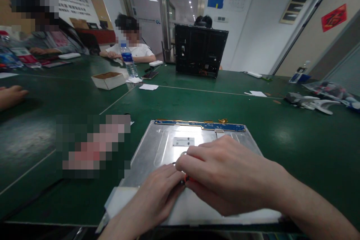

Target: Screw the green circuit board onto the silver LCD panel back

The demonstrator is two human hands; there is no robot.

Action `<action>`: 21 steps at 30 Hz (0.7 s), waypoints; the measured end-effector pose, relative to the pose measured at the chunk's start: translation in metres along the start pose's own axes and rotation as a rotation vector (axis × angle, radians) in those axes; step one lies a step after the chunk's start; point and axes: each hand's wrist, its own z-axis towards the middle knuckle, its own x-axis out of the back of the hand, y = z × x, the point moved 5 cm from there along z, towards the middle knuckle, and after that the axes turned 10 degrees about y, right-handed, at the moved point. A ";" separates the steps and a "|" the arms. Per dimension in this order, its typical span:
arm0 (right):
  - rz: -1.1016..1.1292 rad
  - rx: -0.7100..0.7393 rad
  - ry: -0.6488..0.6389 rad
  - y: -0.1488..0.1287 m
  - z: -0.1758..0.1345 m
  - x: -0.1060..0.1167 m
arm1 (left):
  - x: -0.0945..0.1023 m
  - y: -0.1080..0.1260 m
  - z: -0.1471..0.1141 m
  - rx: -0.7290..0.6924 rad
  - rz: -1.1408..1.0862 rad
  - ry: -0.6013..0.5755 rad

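Observation:
A flat metal-backed display panel lies in front of me, with a narrow blue circuit board along its far edge. A short ribbon cable runs from that board toward my hands. Over the panel's middle, my right hand is closed on a small orange-and-black item, mostly hidden by the fingers. My left hand meets it there, fingers together against the right fingertips; what they pinch is hidden. White film-like sheeting covers the panel's near edge.
Beyond the panel stand a black monitor-like unit, a water bottle and an open carton. White-and-grey tools lie at right. A blurred-out object is at left. Other people sit across the green table; another person's hand rests at far left.

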 end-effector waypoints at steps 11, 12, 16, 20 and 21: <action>-0.049 -0.042 0.020 0.003 0.000 -0.003 | -0.002 -0.005 -0.005 0.000 -0.006 0.024; -0.056 -0.045 0.022 0.003 0.000 -0.003 | -0.002 -0.004 -0.004 -0.002 -0.005 0.025; -0.075 -0.039 0.036 0.004 0.000 -0.003 | 0.000 0.000 -0.001 -0.019 -0.009 0.029; -0.081 -0.029 0.044 0.004 -0.002 -0.002 | 0.000 0.000 0.000 -0.027 -0.005 0.032; -0.080 -0.030 0.043 0.005 -0.002 -0.002 | 0.000 -0.001 -0.001 -0.025 -0.003 0.028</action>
